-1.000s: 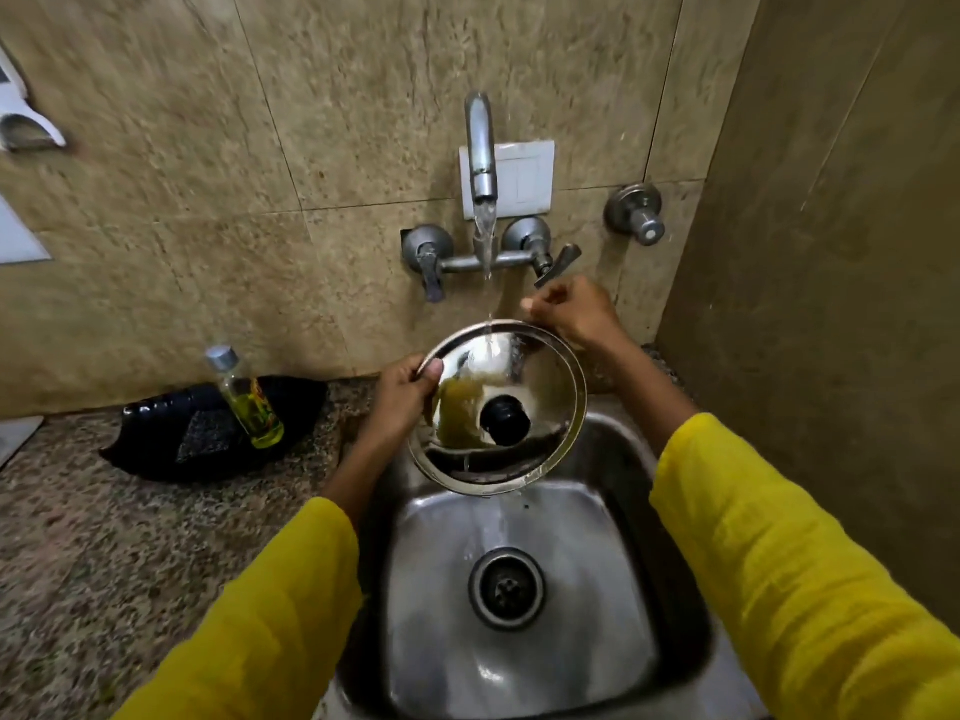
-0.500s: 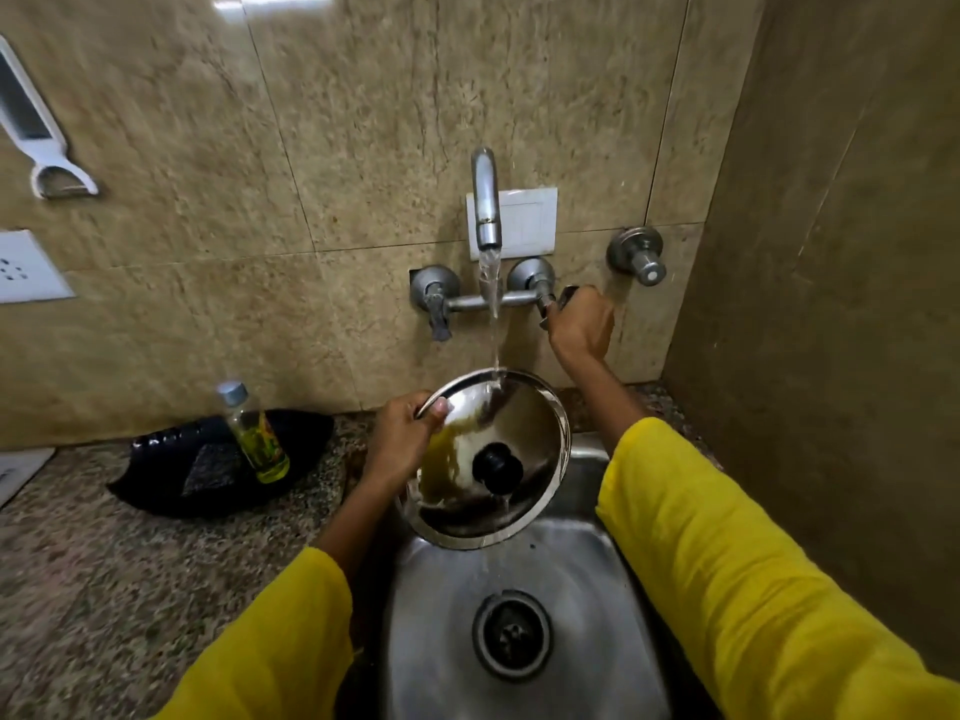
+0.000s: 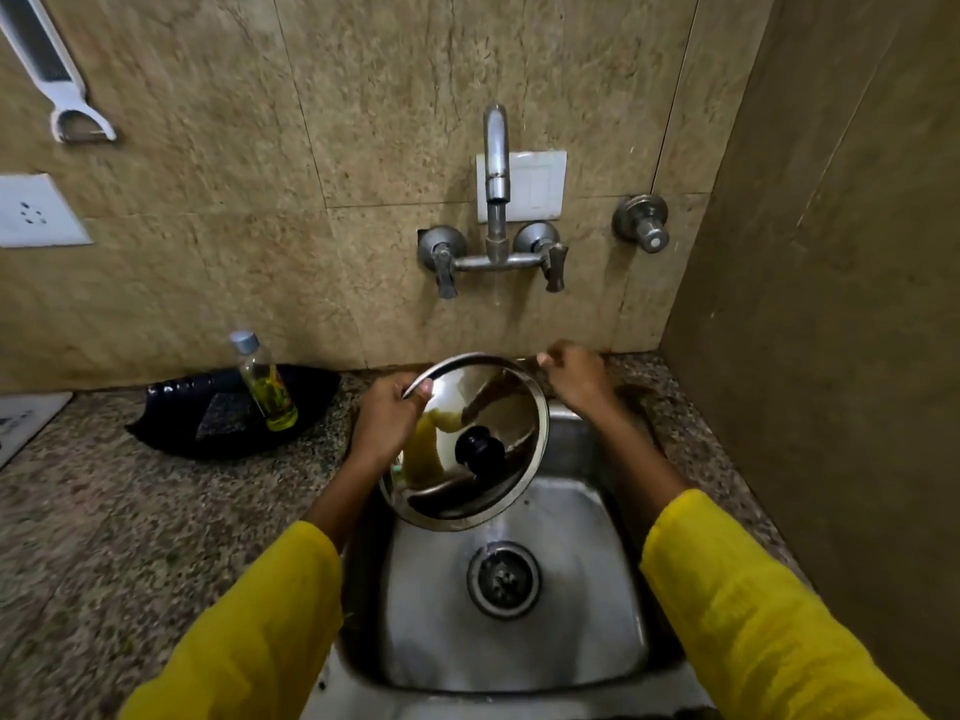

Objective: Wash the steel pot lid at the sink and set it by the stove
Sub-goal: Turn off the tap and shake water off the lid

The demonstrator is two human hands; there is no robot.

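A clear bottle (image 3: 263, 383) with a silver cap stands upright in a shallow black tray (image 3: 176, 423) on the counter left of the sink; its lower part holds yellow liquid, and a dark square pad (image 3: 221, 419) lies in the tray just beside it. The steel sink (image 3: 597, 605) has 1 round drain (image 3: 504, 579) in its floor and shows a wet sheen. Over the back half of the basin the steel pot lid (image 3: 496, 402) is held tilted, its black knob (image 3: 478, 450) facing the camera and its polished face reflecting the yellow sleeves. The left hand (image 3: 387, 420) is clamped on the lid's left rim, thumb on the front face and fingers behind. The right hand (image 3: 574, 376) is at the upper right rim with its fingers curled together; whether it actually pinches the rim cannot be told. The counter (image 3: 104, 522) is speckled granite, running along the left and behind the sink. The wall is beige stone tile, and a plain brown panel closes the right side. A wall-mounted tap (image 3: 496, 163) with 2 lever handles sits above the basin; a thin trickle falls from its spout. Behind it is a white switch plate (image 3: 540, 184), with 1 separate round valve (image 3: 641, 226) to the right. At far left hang a white peeler (image 3: 57, 85) and a white socket (image 3: 36, 210).
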